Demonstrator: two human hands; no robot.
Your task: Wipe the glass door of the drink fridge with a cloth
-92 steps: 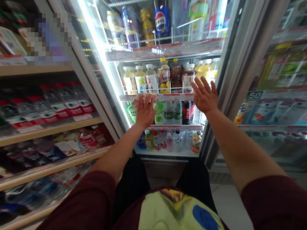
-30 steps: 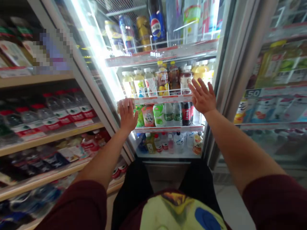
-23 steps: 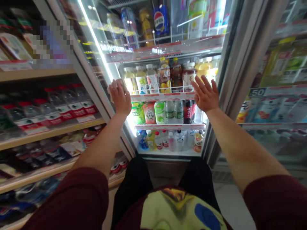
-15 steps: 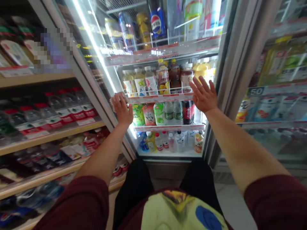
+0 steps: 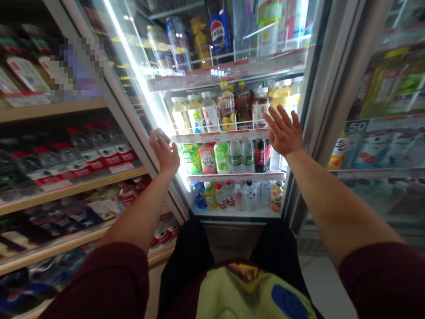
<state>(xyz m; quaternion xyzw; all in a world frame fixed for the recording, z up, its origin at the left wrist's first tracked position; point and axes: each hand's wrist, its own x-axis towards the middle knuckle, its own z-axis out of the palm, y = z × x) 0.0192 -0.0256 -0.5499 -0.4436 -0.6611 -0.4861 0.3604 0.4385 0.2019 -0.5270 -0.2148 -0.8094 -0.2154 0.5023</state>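
— Where was the left hand (image 5: 165, 151)?

— Low on the left side of the cooler's glass door (image 5: 141, 71), just beside the bright strip of the frame. The fingers (image 5: 156, 138) lay stretched out flat against the pane, not curled around anything.

— And the cloth?

— A pale scrap of what looked like cloth (image 5: 160, 133) showed just beyond the fingertips. The rest was hidden under the palm, so I could not tell its size. A flat hand would pin it to the glass by pressure instead of a grip, which I think explains the open posture.

— What about the right hand (image 5: 284, 134)?

— It was up near the right edge of the same door, level with the price rail (image 5: 229, 135). Its fingers (image 5: 278, 118) were spread wide, holding nothing. It seemed to rest on or close to the pane. I could not tell whether it truly touched. I took it for a steadying hand, placed well apart from the other so the body stayed balanced while leaning in.

— Anything behind the glass?

— Rows of drink bottles (image 5: 228, 105) stood upright on wire shelves, kept in lanes by white dividers. To the left, open wooden shelves (image 5: 83, 181) carried red-labelled bottles, and a second cooler (image 5: 381, 133) stood to the right.
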